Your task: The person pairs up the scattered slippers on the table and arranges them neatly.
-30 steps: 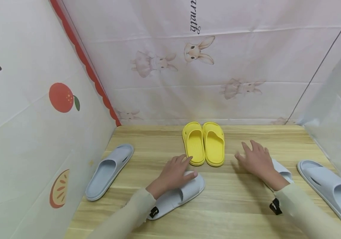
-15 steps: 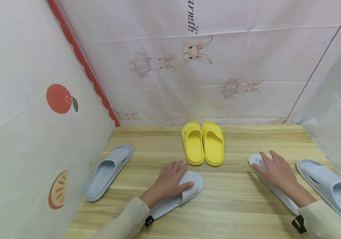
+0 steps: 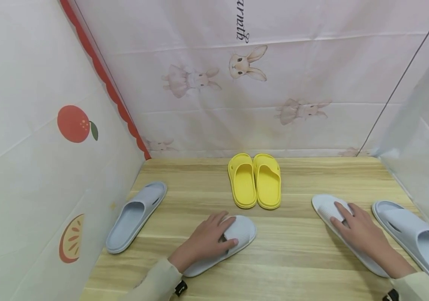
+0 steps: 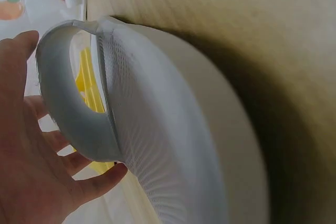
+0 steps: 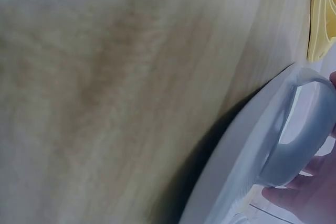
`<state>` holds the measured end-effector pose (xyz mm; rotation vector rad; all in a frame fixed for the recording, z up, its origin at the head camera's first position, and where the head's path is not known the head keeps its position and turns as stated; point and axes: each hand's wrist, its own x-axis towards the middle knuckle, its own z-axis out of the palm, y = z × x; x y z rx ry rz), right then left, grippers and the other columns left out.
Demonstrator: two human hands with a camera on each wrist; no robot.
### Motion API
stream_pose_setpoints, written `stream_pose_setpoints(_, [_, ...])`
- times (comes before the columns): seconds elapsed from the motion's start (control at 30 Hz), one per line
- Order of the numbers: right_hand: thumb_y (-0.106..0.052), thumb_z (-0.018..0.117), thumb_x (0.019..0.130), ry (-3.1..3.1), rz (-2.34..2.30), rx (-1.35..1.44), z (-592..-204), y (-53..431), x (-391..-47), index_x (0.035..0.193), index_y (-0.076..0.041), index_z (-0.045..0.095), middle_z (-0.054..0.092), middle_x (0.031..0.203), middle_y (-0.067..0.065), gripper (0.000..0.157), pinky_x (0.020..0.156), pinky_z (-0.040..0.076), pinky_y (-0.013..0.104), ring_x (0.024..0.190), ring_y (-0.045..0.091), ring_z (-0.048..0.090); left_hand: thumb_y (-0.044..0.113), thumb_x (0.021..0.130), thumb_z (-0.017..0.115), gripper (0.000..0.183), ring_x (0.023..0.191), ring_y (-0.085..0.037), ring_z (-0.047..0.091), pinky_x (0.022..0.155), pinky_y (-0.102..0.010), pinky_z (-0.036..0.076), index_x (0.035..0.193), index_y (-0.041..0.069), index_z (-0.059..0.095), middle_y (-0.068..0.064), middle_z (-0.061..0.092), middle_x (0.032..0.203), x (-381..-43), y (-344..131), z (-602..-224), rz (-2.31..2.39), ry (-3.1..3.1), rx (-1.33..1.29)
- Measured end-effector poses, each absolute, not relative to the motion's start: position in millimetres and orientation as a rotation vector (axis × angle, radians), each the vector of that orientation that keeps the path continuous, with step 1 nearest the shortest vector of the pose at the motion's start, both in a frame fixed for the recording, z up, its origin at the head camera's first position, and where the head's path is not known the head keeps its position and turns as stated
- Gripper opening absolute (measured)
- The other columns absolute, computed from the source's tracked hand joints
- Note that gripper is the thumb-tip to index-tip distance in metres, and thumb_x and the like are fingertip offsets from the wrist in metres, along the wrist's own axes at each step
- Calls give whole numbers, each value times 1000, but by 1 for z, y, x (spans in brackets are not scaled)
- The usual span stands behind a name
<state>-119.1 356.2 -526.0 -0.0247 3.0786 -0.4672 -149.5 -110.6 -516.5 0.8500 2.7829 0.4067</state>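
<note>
Though both were splayed w/o gripping, L hand [image 3: 207, 239] topped 1 grey slipper [image 3: 242, 230], R hand [image 3: 361, 230] a 2nd slipper [image 3: 328, 208].

A wood-grain bench [image 3: 293, 255] carries six slippers. Two yellow slide slippers [image 3: 244, 188] stand side by side near its back edge, toes to the rear. A blue-grey slipper [image 3: 132, 219] slants along the left edge, another blue-grey one [image 3: 411, 223] along the right. Between them, well apart, lie two pale grey ribbed slippers [image 3: 243, 232], angled oppositely.
</note>
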Motion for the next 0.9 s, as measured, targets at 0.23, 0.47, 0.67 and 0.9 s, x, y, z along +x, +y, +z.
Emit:
stream_pose_setpoints(0.23, [-50,32,107,3052,-452,-65,-523,360,-116,155,-3,34,27,148,42,67,93,32,80,129,64,30,76,96,32,75,149,-25,32,115,-52,36,159,35,29,-2,30,164,-139,-118,-520,438,2778,837])
stream_pose_setpoints(0.47, [-49,31,108,3032,-431,-109,-521,364,-117,155,-2,34,27,149,41,67,91,34,80,129,64,30,76,97,29,73,149,-23,32,110,-54,41,159,38,27,1,29,165,-138,-120,-523,470,2770,825])
stream_pose_setpoints(0.67, [-50,35,107,3050,-471,-108,-523,358,-112,153,-2,37,30,149,40,66,86,37,80,130,63,32,74,97,34,72,148,-24,35,109,-53,42,158,37,30,2,32,164,-137,-121,-522,461,2781,800])
stream_pose_setpoints(0.9, [-50,43,105,3088,-507,-143,-520,344,-105,150,-3,43,36,147,38,65,82,41,78,128,60,37,73,97,37,72,146,-25,37,109,-53,42,157,35,34,-1,35,162,-134,-123,-516,469,2777,761])
